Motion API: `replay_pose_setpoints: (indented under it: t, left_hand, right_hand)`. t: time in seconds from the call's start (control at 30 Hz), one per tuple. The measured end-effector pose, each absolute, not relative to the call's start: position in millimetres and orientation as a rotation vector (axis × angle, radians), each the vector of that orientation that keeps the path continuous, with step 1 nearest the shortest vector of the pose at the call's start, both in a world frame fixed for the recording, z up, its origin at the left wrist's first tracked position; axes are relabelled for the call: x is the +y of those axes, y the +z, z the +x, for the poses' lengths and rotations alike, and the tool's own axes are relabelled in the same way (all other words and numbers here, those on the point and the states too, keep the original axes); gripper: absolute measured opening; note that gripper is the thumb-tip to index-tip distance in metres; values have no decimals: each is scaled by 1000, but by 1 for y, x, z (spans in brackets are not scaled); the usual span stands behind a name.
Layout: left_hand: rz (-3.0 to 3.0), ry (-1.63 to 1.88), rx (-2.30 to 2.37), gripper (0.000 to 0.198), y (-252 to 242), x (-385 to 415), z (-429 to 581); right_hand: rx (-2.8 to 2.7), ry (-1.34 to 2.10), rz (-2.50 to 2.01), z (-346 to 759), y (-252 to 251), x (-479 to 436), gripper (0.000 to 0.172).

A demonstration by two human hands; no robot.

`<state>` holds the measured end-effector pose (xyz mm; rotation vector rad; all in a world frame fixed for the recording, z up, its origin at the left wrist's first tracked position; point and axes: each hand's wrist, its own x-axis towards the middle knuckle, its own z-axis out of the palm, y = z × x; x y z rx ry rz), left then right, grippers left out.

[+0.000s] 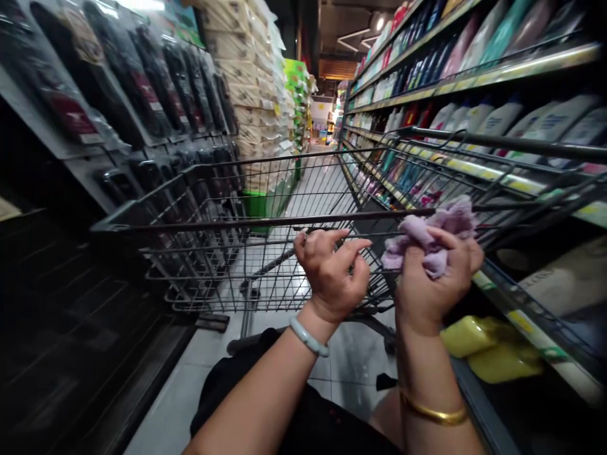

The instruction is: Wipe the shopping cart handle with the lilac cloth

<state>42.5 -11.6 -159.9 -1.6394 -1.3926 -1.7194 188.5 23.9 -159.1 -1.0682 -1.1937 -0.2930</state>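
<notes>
A dark wire shopping cart [190, 218] stands in front of me in a store aisle, its basket bare. My left hand [332, 272] is at the near edge of the cart, fingers curled, thumb and forefinger close together with nothing visible in them; a pale bangle circles that wrist. My right hand [429, 278] is closed around a crumpled lilac cloth [436, 230], held just above the cart's near rim. A gold bangle sits on the right wrist.
Shelves of bottles [474, 120] line the right side, with yellow packs [488, 347] on the bottom shelf by my right arm. Dark packaged goods [133, 82] hang on the left wall. Stacked cartons [246, 82] stand farther down. The tiled aisle floor [313, 183] runs ahead.
</notes>
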Motion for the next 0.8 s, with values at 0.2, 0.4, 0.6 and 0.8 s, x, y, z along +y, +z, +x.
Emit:
replay_pose_setpoints:
  t: [0.2,0.4,0.6,0.8]
  left_hand:
    - [-1742,-1697,-1422,16,-162,-15,40]
    - [-1976,-1542,-1454,22,-160,-7,30]
    - [-2096,-1515,-1416,21,-152,3,17]
    - [-2193,-1421,-1443,22,-147,11,25]
  right_hand:
    - [-1091,-441,-1115,235,-182,56,26]
    - [-1237,-197,-1142,186,-196,44,24]
    - [-1300,-79,-1246,196,-215,54,27]
    - [-1266,43,-1274,164,-240,62,26]
